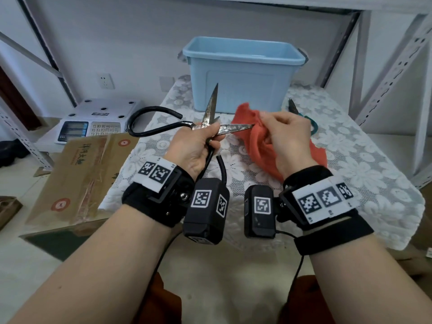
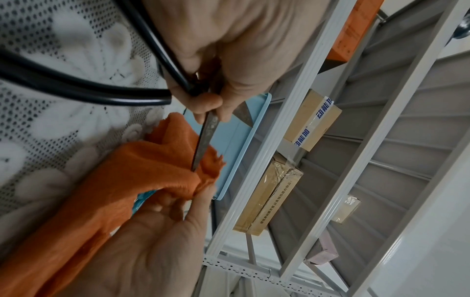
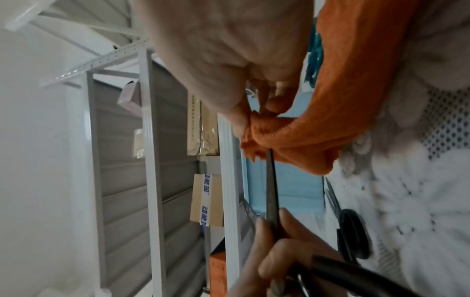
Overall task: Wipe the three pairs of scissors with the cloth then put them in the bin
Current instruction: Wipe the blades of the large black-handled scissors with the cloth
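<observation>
My left hand (image 1: 208,134) grips a large rusty pair of scissors (image 1: 211,108) at the pivot, its black loop handles (image 1: 149,120) spread wide. One blade points up; the other (image 2: 207,138) runs right into the orange cloth (image 1: 259,146). My right hand (image 1: 264,122) pinches that cloth (image 3: 343,100) around the blade tip (image 3: 272,186). A green-handled pair (image 1: 295,108) lies on the table behind my right hand. A smaller black-handled pair (image 3: 352,231) lies near the bin's base. The light blue bin (image 1: 243,73) stands at the back of the table, its inside hidden.
A white lace cloth covers the table (image 1: 350,171). To the left, lower down, sit a digital scale (image 1: 93,122) and a flat cardboard box (image 1: 81,174). Grey metal shelf posts (image 1: 385,73) rise at the right, and the shelves behind hold several cartons (image 2: 310,124).
</observation>
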